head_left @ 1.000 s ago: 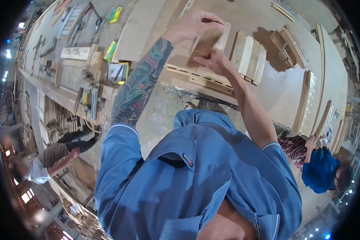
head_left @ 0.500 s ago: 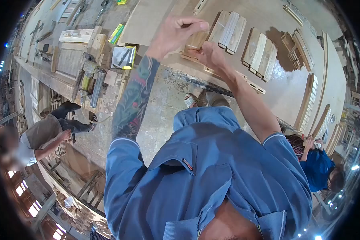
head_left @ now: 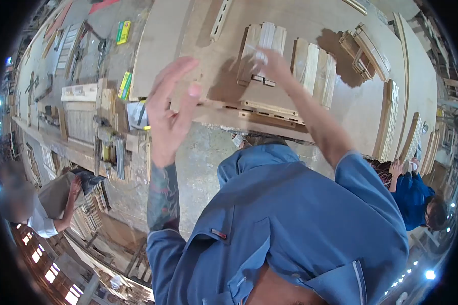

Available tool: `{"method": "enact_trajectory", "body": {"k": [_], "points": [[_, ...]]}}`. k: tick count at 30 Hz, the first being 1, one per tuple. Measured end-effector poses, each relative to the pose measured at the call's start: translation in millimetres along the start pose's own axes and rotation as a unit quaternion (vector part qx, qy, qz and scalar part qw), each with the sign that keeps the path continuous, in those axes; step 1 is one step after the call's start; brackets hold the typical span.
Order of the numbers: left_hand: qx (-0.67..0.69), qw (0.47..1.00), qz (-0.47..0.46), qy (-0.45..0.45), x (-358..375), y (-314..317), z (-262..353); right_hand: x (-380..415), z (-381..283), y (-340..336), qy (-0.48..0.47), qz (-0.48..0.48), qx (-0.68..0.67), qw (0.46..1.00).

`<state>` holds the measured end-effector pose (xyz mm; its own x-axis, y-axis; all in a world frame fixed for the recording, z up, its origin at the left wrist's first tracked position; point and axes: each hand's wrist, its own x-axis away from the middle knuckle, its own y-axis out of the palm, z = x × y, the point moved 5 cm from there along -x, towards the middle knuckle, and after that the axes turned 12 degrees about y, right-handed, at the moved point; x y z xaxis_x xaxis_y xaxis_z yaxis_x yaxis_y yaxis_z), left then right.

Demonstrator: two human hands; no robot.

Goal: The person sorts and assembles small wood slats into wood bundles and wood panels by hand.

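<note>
My left hand (head_left: 172,104), below a tattooed forearm, is raised at the left part of the worktable (head_left: 188,30). Its fingers and thumb are apart, with nothing between them. Over the lower part of a slatted wooden panel (head_left: 276,38) is my right hand (head_left: 274,63); motion smears its fingers, so any grip is unclear. Another slatted panel (head_left: 308,61) lies just right of it. Slotted wooden strips (head_left: 272,113) lie along the near table edge, below my right hand. A separate slotted strip (head_left: 220,20) lies farther up, between my hands.
A small wooden frame assembly (head_left: 364,51) and long wooden pieces (head_left: 389,119) are at the right. Tools (head_left: 112,152) and green-yellow boxes (head_left: 123,32) lie at the left. One person (head_left: 51,203) is at the left, another (head_left: 414,195) at the right.
My left hand has moved left and down, and its fingers have spread. My right hand has moved up onto the slatted panel. The view has shifted, showing more of the slotted strips.
</note>
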<state>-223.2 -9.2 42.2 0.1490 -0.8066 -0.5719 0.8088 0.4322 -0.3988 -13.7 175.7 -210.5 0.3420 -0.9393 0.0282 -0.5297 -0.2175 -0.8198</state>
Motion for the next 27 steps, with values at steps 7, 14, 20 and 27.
{"method": "enact_trajectory", "body": {"k": [7, 14, 20, 27], "points": [[0.026, 0.998, -0.060, -0.010, -43.2, 58.3, 5.1, -137.0, 71.1, 1.2, 0.049, 0.037, 0.143, 0.988], [0.005, 0.996, -0.088, -0.022, -32.8, 75.1, -3.7, -49.0, 24.9, -53.3, 0.039, -0.007, 0.038, 0.998], [0.068, 0.995, -0.069, -0.028, -26.6, 72.4, -8.7, 32.7, -26.5, -55.2, 0.076, -0.225, -0.313, 0.920], [0.078, 0.993, -0.058, -0.061, -19.6, 69.2, -7.9, 91.9, -70.2, -48.1, 0.007, -0.173, -0.385, 0.907]]}}
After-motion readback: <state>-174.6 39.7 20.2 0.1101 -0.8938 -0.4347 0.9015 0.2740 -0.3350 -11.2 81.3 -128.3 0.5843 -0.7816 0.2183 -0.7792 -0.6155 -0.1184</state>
